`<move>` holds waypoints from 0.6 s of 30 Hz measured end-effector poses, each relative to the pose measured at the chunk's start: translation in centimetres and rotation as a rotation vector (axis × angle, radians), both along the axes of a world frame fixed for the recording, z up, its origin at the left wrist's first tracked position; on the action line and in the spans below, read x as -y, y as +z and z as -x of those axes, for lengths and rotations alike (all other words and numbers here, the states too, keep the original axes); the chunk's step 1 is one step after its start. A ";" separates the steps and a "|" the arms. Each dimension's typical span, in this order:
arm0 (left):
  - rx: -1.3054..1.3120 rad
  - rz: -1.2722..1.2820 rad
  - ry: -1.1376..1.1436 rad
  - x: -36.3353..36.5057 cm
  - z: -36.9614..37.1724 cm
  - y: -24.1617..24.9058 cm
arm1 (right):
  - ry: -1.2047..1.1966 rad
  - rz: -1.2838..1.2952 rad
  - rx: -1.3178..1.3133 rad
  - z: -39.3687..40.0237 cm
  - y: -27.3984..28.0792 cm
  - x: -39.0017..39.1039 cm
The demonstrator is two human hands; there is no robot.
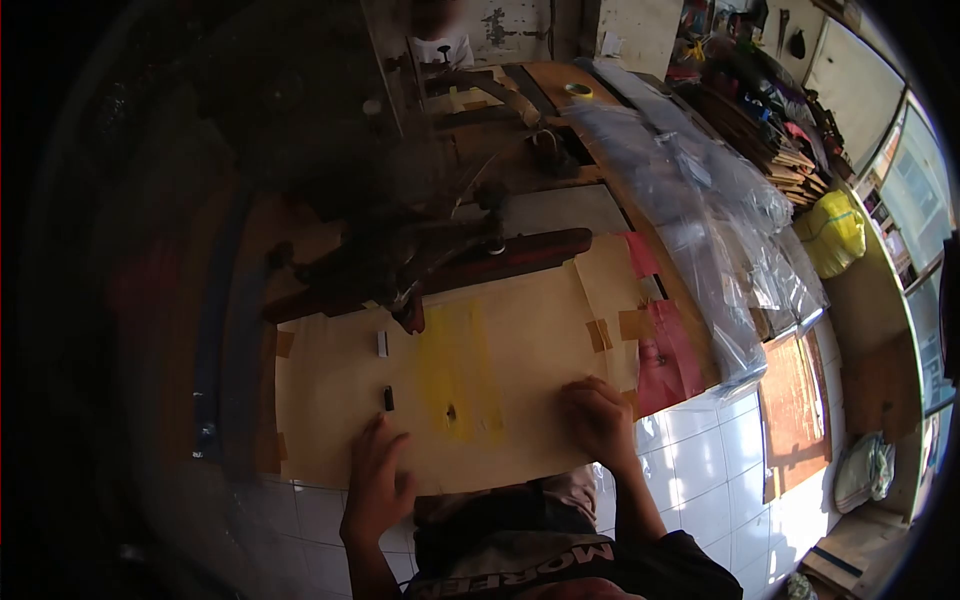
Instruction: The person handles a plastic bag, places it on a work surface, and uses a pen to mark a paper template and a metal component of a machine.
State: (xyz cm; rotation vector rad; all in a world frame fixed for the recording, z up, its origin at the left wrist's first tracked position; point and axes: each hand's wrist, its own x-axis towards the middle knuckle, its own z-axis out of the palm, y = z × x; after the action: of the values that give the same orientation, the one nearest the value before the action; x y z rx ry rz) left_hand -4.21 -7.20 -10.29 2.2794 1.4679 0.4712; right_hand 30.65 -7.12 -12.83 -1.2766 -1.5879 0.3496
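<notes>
My left hand (375, 480) lies flat with fingers spread on the near left part of a cardboard-covered work surface (520, 330). Just beyond its fingertips sits a small black piece (388, 398), and farther off a small white piece (382, 343). My right hand (598, 420) rests with fingers curled on the near right edge of the cardboard, holding nothing that I can see. A yellow patch (460, 365) with a small dark hole lies between the hands. A dark metal machine arm (440, 265) hangs over the far side.
Clear plastic sheets (700, 200) pile up on the right, next to a pink patch (665, 355) taped to the cardboard. Stacked boards and a yellow bag (838, 228) stand at far right. White tiled floor (700, 480) shows below. Another person stands at the far end.
</notes>
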 end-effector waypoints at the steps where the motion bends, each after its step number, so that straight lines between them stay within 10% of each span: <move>1: 0.013 0.000 0.041 0.1 0.1 -0.1 | -0.009 -0.011 0.032 0.1 0.0 -0.1; 18: 0.217 -0.185 -0.026 -0.3 3.7 -3.7 | -0.082 0.142 -0.212 2.0 -2.5 -0.5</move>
State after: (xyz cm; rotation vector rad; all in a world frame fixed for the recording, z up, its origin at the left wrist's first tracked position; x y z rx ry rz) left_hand -7.95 -6.95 -13.98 2.2973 1.3338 0.8498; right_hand 28.66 -6.66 -15.29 -1.3611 -1.3474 0.5355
